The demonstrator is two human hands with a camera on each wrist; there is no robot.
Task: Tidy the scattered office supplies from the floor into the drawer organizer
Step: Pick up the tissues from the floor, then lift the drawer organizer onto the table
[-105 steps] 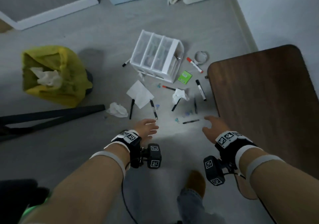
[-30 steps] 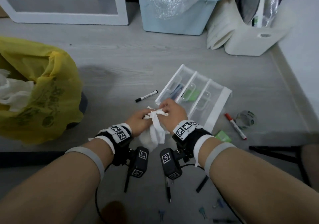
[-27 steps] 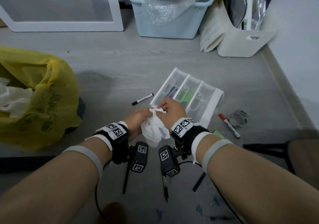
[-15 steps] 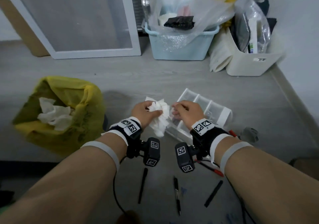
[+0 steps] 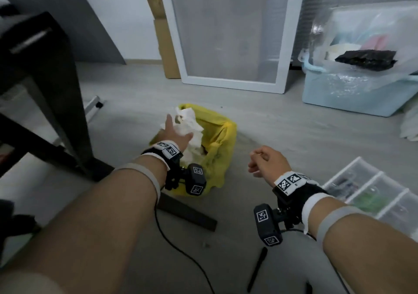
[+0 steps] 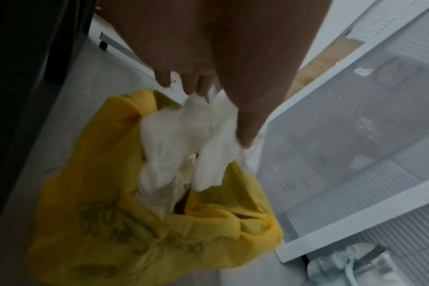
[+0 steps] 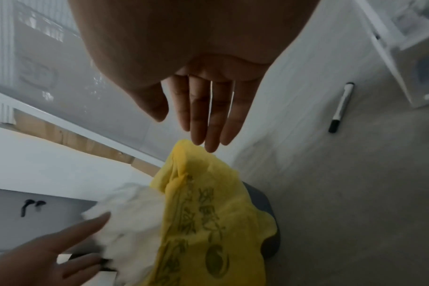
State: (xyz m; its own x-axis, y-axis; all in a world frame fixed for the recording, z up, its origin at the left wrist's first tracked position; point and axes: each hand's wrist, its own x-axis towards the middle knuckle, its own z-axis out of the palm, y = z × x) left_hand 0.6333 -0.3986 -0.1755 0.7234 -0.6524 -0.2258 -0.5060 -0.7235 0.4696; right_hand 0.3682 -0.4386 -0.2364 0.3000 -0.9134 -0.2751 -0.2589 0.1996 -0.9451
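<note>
The left hand [image 5: 175,133] reaches over the yellow bag [image 5: 217,144] with fingers spread and straight, resting against the crumpled white tissues [image 5: 188,124] at the bag's mouth. The right hand [image 5: 264,163] hangs above the floor [image 5: 294,135] right of the bag, fingers relaxed, holding nothing. The drawer organizer [image 5: 371,194] lies at the floor's right edge. A black marker [image 7: 340,107] lies near it.

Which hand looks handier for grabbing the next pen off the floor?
Probably the right hand: it is free and hangs nearer the black pen and the drawer organizer. The left hand is over the yellow bag, at the tissues.
</note>
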